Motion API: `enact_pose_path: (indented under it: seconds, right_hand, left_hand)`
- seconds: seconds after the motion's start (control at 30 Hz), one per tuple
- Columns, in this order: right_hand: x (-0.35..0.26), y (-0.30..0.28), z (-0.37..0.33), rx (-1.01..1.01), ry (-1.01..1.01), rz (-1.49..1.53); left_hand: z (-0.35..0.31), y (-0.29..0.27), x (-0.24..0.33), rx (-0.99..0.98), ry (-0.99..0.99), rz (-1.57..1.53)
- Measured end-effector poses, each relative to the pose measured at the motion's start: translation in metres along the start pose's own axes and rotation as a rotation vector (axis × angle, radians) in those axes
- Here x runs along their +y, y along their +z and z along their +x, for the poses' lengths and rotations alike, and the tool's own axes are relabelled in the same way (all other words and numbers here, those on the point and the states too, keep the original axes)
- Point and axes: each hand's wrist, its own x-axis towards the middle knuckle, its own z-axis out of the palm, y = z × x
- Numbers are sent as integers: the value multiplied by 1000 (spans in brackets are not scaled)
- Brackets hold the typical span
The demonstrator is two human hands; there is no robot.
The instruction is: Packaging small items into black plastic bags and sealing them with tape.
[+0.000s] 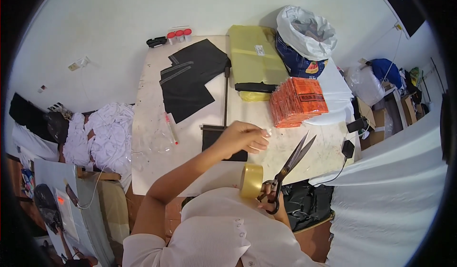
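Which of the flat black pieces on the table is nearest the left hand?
The black piece partly hidden by the left hand; the other black pieces lie farther off, toward the wall.

Bright, even light, soft shadows, strong fisheye bending, blackened corners

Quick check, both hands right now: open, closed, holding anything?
Left hand: closed in a pinch on a small pale bit, too small to identify.
Right hand: closed around the scissors; gold tape roll beside it, grip on that unclear.
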Motion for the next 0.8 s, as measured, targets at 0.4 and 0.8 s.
enact_pose_path:
  seconds: [0.4, 0.8]
  right_hand:
    - [1, 16, 11, 202, 150, -155]
    - [48, -21, -27, 377, 88, -461]
  left_hand:
    - [10, -17, 35, -51, 52, 41]
    - [83, 4, 55, -405, -6, 174]
